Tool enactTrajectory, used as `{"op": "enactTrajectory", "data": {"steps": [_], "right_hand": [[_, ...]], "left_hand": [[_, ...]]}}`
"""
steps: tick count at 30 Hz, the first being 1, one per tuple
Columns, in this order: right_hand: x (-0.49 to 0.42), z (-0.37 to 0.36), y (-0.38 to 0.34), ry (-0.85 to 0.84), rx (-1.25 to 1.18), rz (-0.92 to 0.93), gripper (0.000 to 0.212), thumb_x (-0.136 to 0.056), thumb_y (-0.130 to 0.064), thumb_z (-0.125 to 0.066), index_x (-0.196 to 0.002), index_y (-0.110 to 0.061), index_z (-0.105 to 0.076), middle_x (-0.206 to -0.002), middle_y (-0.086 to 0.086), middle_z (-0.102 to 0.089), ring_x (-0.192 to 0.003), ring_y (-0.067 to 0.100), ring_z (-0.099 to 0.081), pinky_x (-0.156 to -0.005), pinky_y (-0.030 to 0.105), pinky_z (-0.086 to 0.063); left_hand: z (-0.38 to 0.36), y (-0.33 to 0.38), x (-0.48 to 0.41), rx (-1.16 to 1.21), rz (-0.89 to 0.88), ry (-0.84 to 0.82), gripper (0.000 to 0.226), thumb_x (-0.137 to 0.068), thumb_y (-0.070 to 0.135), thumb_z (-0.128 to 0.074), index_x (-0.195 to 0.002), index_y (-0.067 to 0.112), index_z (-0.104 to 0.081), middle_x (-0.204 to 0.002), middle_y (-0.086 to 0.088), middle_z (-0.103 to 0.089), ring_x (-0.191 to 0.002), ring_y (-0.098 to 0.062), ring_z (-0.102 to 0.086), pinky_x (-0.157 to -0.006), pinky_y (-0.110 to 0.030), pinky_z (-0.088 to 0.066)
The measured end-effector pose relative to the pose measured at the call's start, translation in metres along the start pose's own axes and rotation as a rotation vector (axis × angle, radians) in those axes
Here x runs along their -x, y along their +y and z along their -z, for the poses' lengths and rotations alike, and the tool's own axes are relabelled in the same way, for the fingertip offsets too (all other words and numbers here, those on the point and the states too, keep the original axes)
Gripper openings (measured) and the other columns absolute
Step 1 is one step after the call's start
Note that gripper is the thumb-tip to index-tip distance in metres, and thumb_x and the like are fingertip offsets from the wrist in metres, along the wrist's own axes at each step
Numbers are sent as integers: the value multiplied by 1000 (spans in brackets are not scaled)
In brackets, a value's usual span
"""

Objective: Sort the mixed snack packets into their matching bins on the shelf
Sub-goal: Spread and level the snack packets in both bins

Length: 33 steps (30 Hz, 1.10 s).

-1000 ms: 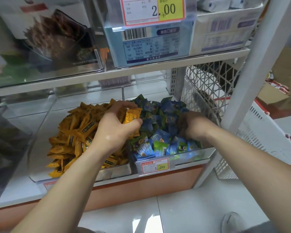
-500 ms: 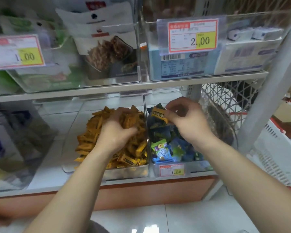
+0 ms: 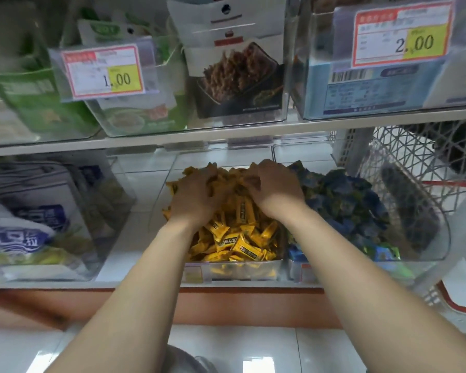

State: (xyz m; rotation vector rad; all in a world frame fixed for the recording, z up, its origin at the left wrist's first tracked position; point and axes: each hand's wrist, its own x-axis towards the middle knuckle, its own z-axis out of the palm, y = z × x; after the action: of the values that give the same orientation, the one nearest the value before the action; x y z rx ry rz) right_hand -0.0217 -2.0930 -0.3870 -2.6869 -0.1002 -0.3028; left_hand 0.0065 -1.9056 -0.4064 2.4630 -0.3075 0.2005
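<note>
Both hands were in the middle clear bin, lower shelf: left hand and right hand knuckles-up on the yellow packets, fingertips buried, couldn't tell if either pinched one. Blue packets sat in the next bin right. Packets looked light, crinkly, slippery; best pinched by a crimped end

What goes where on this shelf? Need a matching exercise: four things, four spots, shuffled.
Things:
1. yellow packets
2. blue packets
3. 2.00 price tag
4. 1.00 price tag

Spots:
A. upper level, left
B. lower level, middle
C. upper level, right
D. lower level, right

Pairs: 1-B, 2-D, 3-C, 4-A
</note>
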Motion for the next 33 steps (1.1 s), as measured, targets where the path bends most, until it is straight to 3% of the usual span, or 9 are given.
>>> {"op": "enactTrajectory", "data": {"steps": [3,7,12,18,21,23,25,29,33], "right_hand": [[2,-1,2,-44,75,17,47,-98,-54,-41,-138,-34,-53,-143,0,-47,-131,28,-42,-107,45,-34],[13,8,4,-59,148,172,58,-90,-65,-39,-140,-37,-46,-145,-4,-47,-130,27,-46,-110,46,-33],[18,-2,-6,-313,366,323,79,-87,-80,-24,-152,-36,-26,-162,-3,-26,-144,26,-32,-120,48,-18],[3,-7,-12,-383,477,251,89,-88,-77,-35,-158,-32,-5,-167,-1,-4,-152,26,-9,-122,53,-8],[13,12,-4,-300,344,270,78,-88,-73,-42,-154,-36,-24,-161,0,-28,-145,28,-28,-119,50,-24],[30,35,14,-248,210,228,67,-86,-72,-44,-144,-37,-41,-147,-3,-46,-129,24,-47,-105,42,-43],[50,61,45,-220,108,143,58,-86,-68,-50,-134,-36,-53,-133,-6,-56,-116,19,-55,-93,35,-48],[88,100,113,-131,-81,-95,32,-88,-46,-66,-112,-26,-70,-109,-5,-71,-99,14,-66,-89,37,-53],[114,105,150,-118,-59,-183,19,-93,-28,-64,-110,-22,-73,-111,-3,-73,-102,15,-66,-87,29,-50]], "left_hand": [[6,3,0,29,22,1,59,-90,53,-62,-144,30,-50,-144,2,-53,-131,-20,-49,-107,-35,-41],[24,6,10,-39,-72,107,49,-84,56,-58,-130,38,-58,-129,4,-64,-118,-21,-58,-89,-30,-45],[23,-18,22,-255,29,-296,83,-84,71,-51,-154,46,-14,-164,7,-19,-150,-23,-17,-119,-46,-25],[19,-11,16,-383,81,-249,83,-89,71,-43,-157,35,-11,-166,7,-11,-152,-26,-10,-121,-45,-17],[24,7,18,-367,11,-135,76,-89,64,-49,-153,28,-30,-158,-2,-34,-144,-28,-30,-115,-46,-30],[24,28,24,-272,-66,-39,63,-89,58,-55,-142,27,-45,-131,-5,-58,-124,-29,-52,-90,-37,-48],[16,57,37,-212,-180,-18,51,-89,57,-55,-129,26,-56,-98,0,-62,-102,-25,-61,-67,-27,-43],[-16,109,58,-94,-456,-156,47,-93,53,-54,-133,29,-57,-126,7,-63,-118,-13,-56,-94,-31,-49],[-59,149,66,-63,-580,-318,39,-94,46,-56,-128,28,-62,-128,8,-63,-118,-11,-57,-97,-33,-50]]}}
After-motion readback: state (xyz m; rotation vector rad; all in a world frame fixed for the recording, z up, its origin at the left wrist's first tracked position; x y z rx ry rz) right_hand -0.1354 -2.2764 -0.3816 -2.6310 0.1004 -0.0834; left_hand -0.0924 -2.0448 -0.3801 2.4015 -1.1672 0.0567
